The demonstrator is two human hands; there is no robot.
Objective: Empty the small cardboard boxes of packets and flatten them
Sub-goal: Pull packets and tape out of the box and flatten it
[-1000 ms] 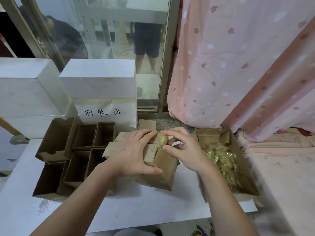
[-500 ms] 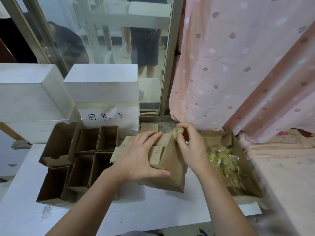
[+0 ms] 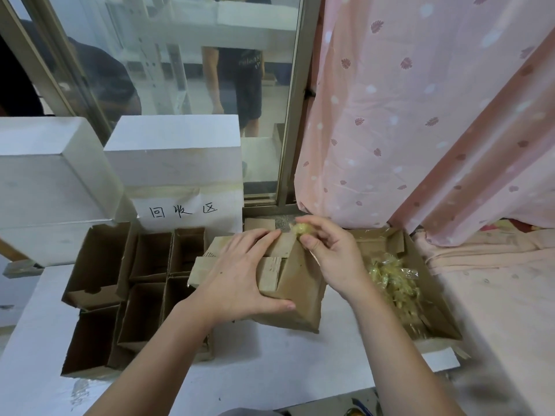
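A small brown cardboard box (image 3: 295,292) stands on the white table, tilted, its top flaps partly open. My left hand (image 3: 240,274) grips it from the left, fingers over the top flaps and thumb along the near side. My right hand (image 3: 327,253) is just above the box's far right corner and pinches a yellowish clear-wrapped packet (image 3: 303,229) between thumb and fingers. To the right lies an open cardboard tray (image 3: 435,322) holding a heap of several similar packets (image 3: 393,280).
A cluster of several open, empty small boxes (image 3: 144,286) fills the table's left side. White foam blocks (image 3: 174,148) and a paper sign (image 3: 186,210) stand behind them. A pink curtain (image 3: 420,115) hangs at the right. People stand beyond the glass door (image 3: 234,79).
My right hand pulled the packet up out of the box and shifted it slightly right. The left hand keeps holding the box, which has tilted a little.
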